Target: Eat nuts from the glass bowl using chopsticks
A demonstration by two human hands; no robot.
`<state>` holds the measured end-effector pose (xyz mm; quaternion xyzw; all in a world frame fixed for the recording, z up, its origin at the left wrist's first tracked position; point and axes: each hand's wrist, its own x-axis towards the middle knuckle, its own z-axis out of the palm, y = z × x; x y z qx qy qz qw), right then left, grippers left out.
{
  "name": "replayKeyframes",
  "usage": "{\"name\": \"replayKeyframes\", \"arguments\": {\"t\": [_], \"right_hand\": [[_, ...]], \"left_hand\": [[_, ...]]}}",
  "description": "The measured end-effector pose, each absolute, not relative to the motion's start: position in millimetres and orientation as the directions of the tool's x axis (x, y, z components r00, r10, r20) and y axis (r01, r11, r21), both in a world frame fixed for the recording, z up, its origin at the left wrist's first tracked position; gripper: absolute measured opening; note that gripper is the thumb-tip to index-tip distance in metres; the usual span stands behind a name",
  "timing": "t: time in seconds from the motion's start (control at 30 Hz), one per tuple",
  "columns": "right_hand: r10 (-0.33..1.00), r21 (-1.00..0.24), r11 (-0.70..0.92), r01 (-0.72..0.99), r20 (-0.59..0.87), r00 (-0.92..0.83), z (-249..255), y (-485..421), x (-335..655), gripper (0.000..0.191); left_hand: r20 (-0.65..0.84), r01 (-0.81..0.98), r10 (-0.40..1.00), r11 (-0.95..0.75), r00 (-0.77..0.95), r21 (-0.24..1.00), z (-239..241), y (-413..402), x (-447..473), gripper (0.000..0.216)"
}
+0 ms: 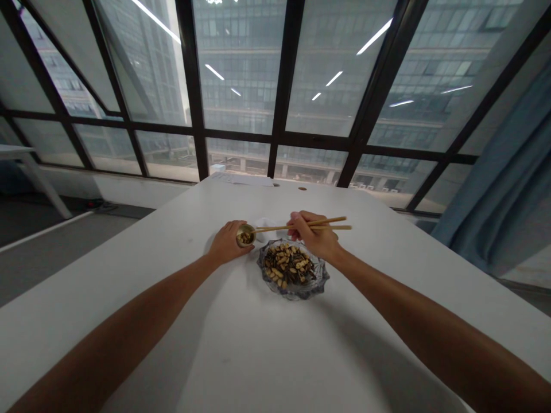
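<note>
My left hand [227, 242] is wrapped round a small metallic-looking cup [239, 242], tilted so that its mouth faces me. A few yellowish-brown pieces [245, 237] lie inside it. In my right hand [313, 234] is a pair of wooden chopsticks [329, 224], held roughly level with the tips pointing left at the cup's mouth. Whether the tips grip a piece is too small to tell. Just below the right hand stands a clear glass dish [316, 288] with a scalloped rim. It holds a heap of pale tan, pod-like pieces mixed with dark, thin ones [289, 265].
A whitish, see-through item [266, 222] lies behind the cup, partly hidden. Papers [245, 180] and a small brown round spot [302, 189] are at the white table's [241, 355] far end. Windows stand beyond, with a blue curtain [499, 189] at right.
</note>
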<state>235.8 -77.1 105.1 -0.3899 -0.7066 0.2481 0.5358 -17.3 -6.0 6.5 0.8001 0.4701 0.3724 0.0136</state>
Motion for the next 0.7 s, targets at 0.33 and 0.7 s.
{"name": "replayKeyframes", "arguments": {"t": [0.33,0.7], "right_hand": [[0.935,-0.854,0.354,0.38,0.321,-0.149,129,-147,300,0.051],[0.921,-0.75,0.389,0.535,0.334,-0.202,106,-152,297,0.063]], "left_hand": [[0.555,0.763,0.802,-0.497,0.221,0.414,7,-7,-16,0.069],[0.598,0.76,0.767,-0.527,0.232,0.381,1,-1,-18,0.069]]}}
